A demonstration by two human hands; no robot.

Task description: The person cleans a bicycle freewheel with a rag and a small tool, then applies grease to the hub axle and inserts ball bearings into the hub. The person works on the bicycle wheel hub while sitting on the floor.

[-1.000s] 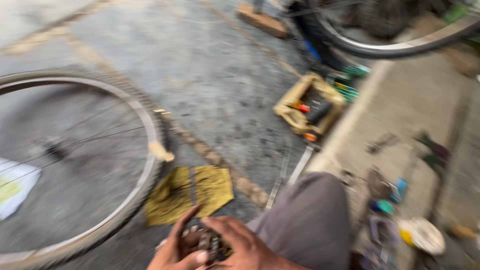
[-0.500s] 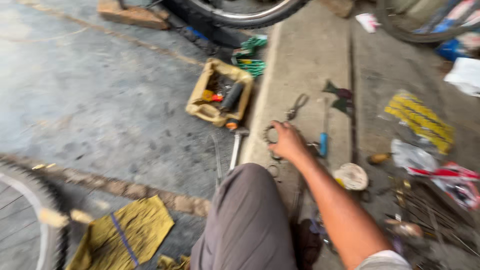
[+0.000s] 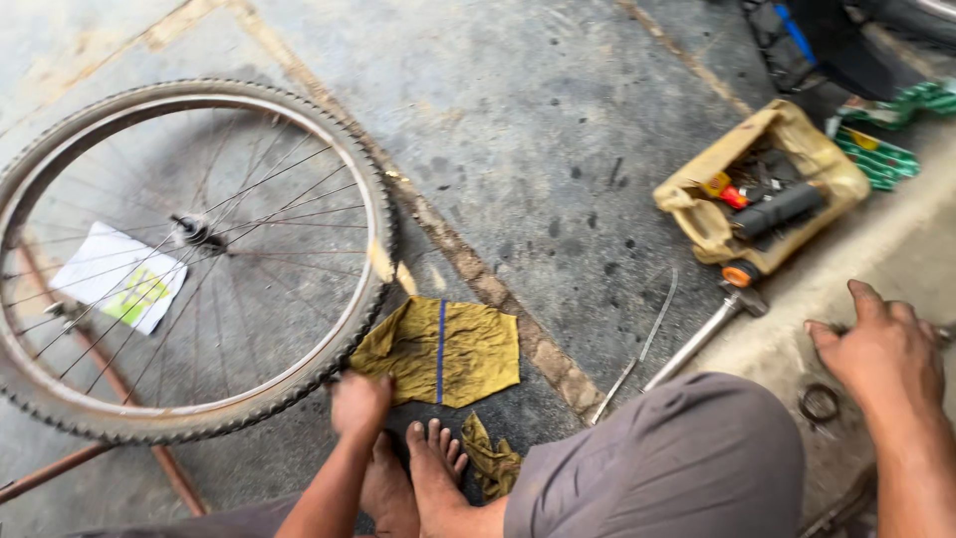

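My left hand (image 3: 359,403) reaches down by the near edge of a yellow rag (image 3: 443,351) spread on the concrete, close to the tyre of a bicycle wheel (image 3: 189,259) lying flat. Its fingers are curled and I cannot tell if they hold anything. My right hand (image 3: 881,354) rests on the raised concrete ledge at the right, fingers bent over something small that is hidden under them. A dark metal ring (image 3: 820,403) lies just left of that hand. My bare foot (image 3: 436,468) and grey-trousered knee (image 3: 687,458) fill the bottom centre.
A cut-open yellow plastic container (image 3: 762,189) holding tools sits at the upper right. A thin rod (image 3: 647,344) and a metal tool with an orange collar (image 3: 712,319) lie beside it. A white paper (image 3: 119,274) lies under the wheel's spokes. A rusty pipe (image 3: 60,468) crosses the lower left.
The view swung back left from the ledge to the wheel and rag. My right hand stayed on the ledge, while my left hand came down beside the rag.
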